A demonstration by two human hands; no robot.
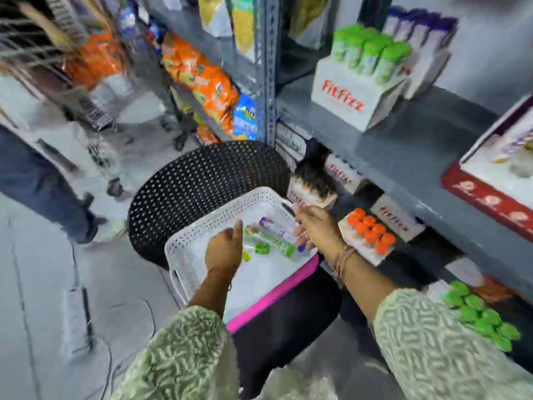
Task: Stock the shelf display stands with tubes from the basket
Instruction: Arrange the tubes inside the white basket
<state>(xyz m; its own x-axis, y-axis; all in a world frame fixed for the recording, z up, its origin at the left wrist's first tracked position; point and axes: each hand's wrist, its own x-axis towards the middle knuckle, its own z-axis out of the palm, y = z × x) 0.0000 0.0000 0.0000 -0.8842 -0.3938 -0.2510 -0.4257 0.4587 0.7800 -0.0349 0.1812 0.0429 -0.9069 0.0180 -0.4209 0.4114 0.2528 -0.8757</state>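
A white perforated basket (202, 226) sits on a black chair and holds a few tubes: a green tube (271, 241) and a white tube with a purple cap (269, 223). My left hand (225, 251) hovers over the basket's middle with the thumb raised; its fingers point down at the green tube and are hidden behind the hand. My right hand (315, 225) reaches over the basket's right rim, fingers curled around the purple-capped tube's near end. A stand of orange-capped tubes (370, 230) stands on the lower shelf just right of that hand.
A white Fitfizz stand (350, 93) with green-capped tubes stands on the upper grey shelf. More green caps (480, 316) fill a stand at the lower right. The black mesh chair back (207, 174) rises behind the basket. A person's legs (43, 186) and a trolley are at the left.
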